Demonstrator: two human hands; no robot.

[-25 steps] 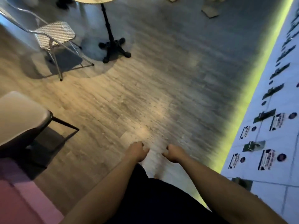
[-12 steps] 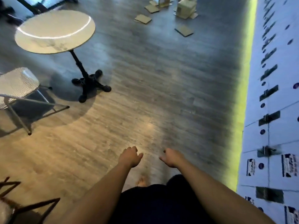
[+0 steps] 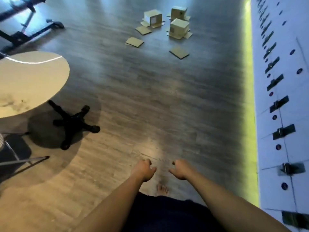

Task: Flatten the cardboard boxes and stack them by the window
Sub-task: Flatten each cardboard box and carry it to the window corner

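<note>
Both grips [image 3: 163, 169] well short of boxes [image 3: 178, 28]

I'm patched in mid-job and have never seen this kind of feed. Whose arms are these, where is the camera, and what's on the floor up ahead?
There is no machine here. A person wears one wide-angle camera on the head, looking forward and down, so the two bare arms are theirs. The left hand and right hand hang in front with loosely curled fingers and hold nothing. A bare foot shows below them. Ahead on the wooden floor stand three cardboard boxes not yet flattened, with flat cardboard pieces lying around them. At left is a round table on a black base. Along the right runs a white wall of panels with a lit strip at its foot.
</note>
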